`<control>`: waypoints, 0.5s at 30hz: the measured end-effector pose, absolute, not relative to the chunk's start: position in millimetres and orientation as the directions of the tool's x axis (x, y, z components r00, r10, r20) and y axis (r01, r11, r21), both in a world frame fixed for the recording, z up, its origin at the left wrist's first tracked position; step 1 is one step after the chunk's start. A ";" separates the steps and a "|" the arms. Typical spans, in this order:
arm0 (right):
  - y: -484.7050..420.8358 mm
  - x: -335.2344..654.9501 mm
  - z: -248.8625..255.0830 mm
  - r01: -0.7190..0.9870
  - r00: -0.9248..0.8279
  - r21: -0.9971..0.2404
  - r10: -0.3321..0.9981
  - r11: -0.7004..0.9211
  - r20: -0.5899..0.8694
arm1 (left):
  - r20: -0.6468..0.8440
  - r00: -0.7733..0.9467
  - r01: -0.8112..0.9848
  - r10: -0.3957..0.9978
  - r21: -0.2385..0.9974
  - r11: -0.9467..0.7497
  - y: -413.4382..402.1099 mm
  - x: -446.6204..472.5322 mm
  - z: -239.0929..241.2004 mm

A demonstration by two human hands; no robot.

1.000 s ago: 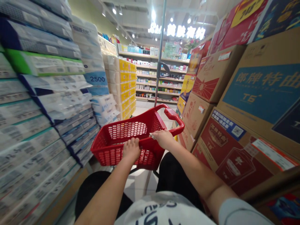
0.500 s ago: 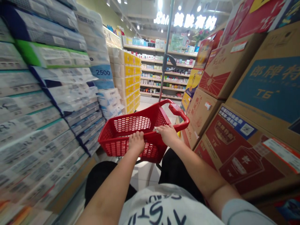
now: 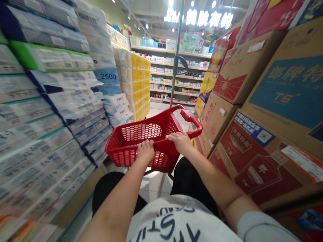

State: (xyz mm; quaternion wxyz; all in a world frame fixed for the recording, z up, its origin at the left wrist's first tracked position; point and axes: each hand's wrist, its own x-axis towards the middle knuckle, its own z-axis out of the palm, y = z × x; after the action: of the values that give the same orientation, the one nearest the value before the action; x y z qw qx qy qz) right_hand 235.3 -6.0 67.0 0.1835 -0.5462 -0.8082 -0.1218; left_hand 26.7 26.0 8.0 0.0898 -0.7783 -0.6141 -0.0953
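Observation:
A red plastic shopping basket (image 3: pixel 131 148) on a cart frame stands in front of me in a narrow aisle, with nothing visible inside it. My left hand (image 3: pixel 145 151) is closed over the basket's near rim. My right hand (image 3: pixel 180 141) grips the same rim further right, and a small white scrap shows at its fingertips. The basket's red handle (image 3: pixel 193 119) arches up at its far right corner.
Stacked packs of tissue paper (image 3: pixel 50 111) wall the left side. Cardboard liquor cartons (image 3: pixel 252 101) are piled on the right, close to the basket. A grey pole (image 3: pixel 176 53) rises beyond the basket, with stocked shelves (image 3: pixel 174 77) across the aisle's far end.
Both hands keep their grip on the rim. The view has moved forward a little along the aisle, and the basket sits slightly higher in the picture.

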 end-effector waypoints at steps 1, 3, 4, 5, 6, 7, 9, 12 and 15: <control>-6.3 236.7 67.2 0.929 -0.334 -0.003 0.839 0.371 0.429 | 0.248 0.238 0.970 0.939 -0.020 -0.240 25.8 25.8 8.6; -6.9 239.0 67.7 0.938 -0.311 -0.001 0.845 0.346 0.435 | 0.239 0.248 0.967 0.939 -0.010 -0.253 25.6 24.5 9.0; -7.2 239.2 68.0 0.945 -0.295 0.000 0.848 0.328 0.440 | 0.242 0.248 0.967 0.938 -0.006 -0.254 25.6 24.4 8.9; -7.4 238.7 68.1 0.950 -0.279 0.000 0.851 0.312 0.446 | 0.246 0.243 0.968 0.938 -0.002 -0.250 25.7 24.7 8.7; -7.5 237.5 68.3 0.953 -0.271 0.001 0.852 0.303 0.447 | 0.252 0.237 0.970 0.938 0.000 -0.245 26.0 25.0 8.3; -7.3 236.1 68.5 0.952 -0.275 0.002 0.853 0.306 0.445 | 0.259 0.232 0.971 0.937 -0.001 -0.240 26.5 25.3 7.9; -6.3 234.3 69.7 0.936 -0.320 0.005 0.848 0.351 0.424 | 0.269 0.235 0.970 0.934 -0.010 -0.241 27.9 25.0 7.2; -4.4 238.9 73.8 0.894 -0.415 0.002 0.828 0.447 0.376 | 0.261 0.256 0.965 0.931 -0.020 -0.260 30.2 21.9 6.4; -5.1 247.7 76.7 0.890 -0.419 -0.004 0.821 0.456 0.387 | 0.263 0.261 0.964 0.929 -0.022 -0.265 30.9 20.3 5.6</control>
State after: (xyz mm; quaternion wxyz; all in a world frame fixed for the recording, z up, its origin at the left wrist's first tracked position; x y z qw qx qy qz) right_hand 247.7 -5.1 76.7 0.1696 -0.5116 -0.8362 -0.1012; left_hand 20.3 30.9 5.6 0.0893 -0.7891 -0.5996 -0.0989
